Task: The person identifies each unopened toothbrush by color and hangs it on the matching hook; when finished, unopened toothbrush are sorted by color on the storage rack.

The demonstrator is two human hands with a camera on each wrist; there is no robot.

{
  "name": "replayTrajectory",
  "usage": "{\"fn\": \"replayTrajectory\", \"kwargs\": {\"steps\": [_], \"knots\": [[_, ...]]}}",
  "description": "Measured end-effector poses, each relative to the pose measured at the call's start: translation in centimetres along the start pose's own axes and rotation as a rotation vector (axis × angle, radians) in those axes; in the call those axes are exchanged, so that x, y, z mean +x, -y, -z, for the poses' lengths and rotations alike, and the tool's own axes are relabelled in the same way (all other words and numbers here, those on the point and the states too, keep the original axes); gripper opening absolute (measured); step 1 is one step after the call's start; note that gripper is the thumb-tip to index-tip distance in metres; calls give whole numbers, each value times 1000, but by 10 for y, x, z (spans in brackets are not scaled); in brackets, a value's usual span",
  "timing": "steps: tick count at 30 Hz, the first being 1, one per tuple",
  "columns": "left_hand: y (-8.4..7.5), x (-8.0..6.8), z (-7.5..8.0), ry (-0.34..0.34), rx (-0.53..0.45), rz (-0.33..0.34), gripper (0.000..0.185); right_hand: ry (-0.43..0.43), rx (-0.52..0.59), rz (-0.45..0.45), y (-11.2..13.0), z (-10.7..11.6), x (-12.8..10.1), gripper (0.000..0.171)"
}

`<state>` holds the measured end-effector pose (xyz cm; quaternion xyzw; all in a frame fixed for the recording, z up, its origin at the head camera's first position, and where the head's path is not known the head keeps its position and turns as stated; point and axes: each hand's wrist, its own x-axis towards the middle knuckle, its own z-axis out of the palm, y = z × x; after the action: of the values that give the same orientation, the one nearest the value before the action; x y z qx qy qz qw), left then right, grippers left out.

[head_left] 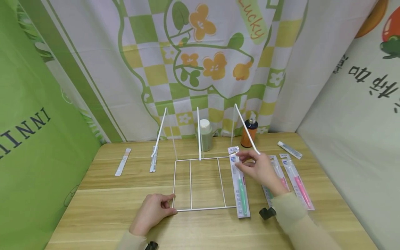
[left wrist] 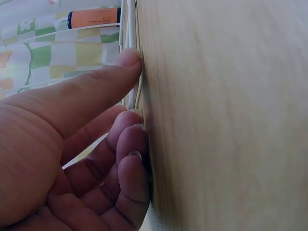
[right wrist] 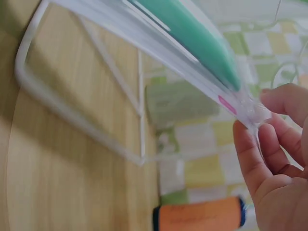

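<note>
A white wire rack (head_left: 190, 184) with three upright arms stands on the wooden table. At its front left corner my left hand (head_left: 153, 211) holds the wire between thumb and fingers; the left wrist view shows the thumb (left wrist: 129, 57) against it. My right hand (head_left: 262, 170) pinches the upper end of a packaged toothbrush (head_left: 241, 194) with a green handle. This pack hangs tilted over the right side of the rack, covering part of its wire. Through the clear plastic the green handle (right wrist: 197, 38) shows close up in the right wrist view.
Two more toothbrush packs lie right, one with a pink handle (head_left: 301, 191), the other partly behind my right arm. A small white tube (head_left: 290, 150) lies beyond them. Behind the rack stand a pale green bottle (head_left: 206, 139) and an orange pump bottle (head_left: 247, 137). Slim packets (head_left: 123, 161) lie left.
</note>
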<state>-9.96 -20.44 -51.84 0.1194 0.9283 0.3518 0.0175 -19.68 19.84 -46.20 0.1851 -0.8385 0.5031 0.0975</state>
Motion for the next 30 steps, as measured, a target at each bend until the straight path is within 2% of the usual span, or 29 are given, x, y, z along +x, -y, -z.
{"fn": "replayTrajectory", "kwargs": {"steps": [11, 20, 24, 30], "knots": [[0, 1, -1, 15, -6, 32, 50, 20, 178, 208, 71, -13, -15, 35], [0, 1, 0, 14, -10, 30, 50, 15, 295, 385, 113, -15, -31, 46], [1, 0, -1, 14, -13, 27, 50, -4, 351, 519, 124, -17, -34, 48], [2, 0, -1, 10, -11, 18, 50, -45, 426, 727, 139, -23, -35, 34]]}}
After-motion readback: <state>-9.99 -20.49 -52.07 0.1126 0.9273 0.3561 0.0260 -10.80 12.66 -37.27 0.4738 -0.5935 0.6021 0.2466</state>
